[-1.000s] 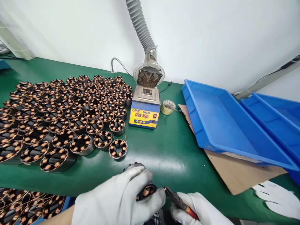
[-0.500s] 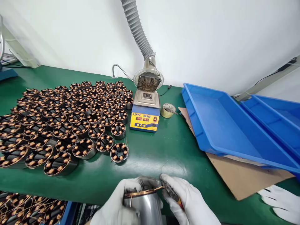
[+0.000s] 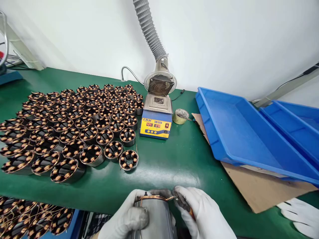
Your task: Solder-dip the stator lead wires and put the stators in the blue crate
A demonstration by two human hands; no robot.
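At the front edge of the bench, my left hand (image 3: 129,217), in a white glove with greyed fingertips, is closed around a motor stator (image 3: 157,212). The stator lies tilted, its smooth steel side toward me and copper wire along its upper rim. My right hand (image 3: 203,212), gloved too, is wrapped around pliers (image 3: 183,203) with dark jaws and a bit of orange handle showing. The jaws meet a copper wire end (image 3: 170,198) at the stator's right rim. My fingers hide most of the pliers.
Several rows of stators (image 3: 92,155) stand on the green bench (image 3: 154,159) at left. A solder pot (image 3: 156,124) sits under an exhaust hose, beside a small round tin (image 3: 180,117). Blue trays (image 3: 239,129), cardboard (image 3: 256,192) and white gloves (image 3: 299,212) lie at right. More stators fill a crate (image 3: 71,229) lower left.
My left thumb, blurred before, now presses on the stator's side. The stator has turned slightly, and the pliers stay at the wire end. The whole view has shifted a little.
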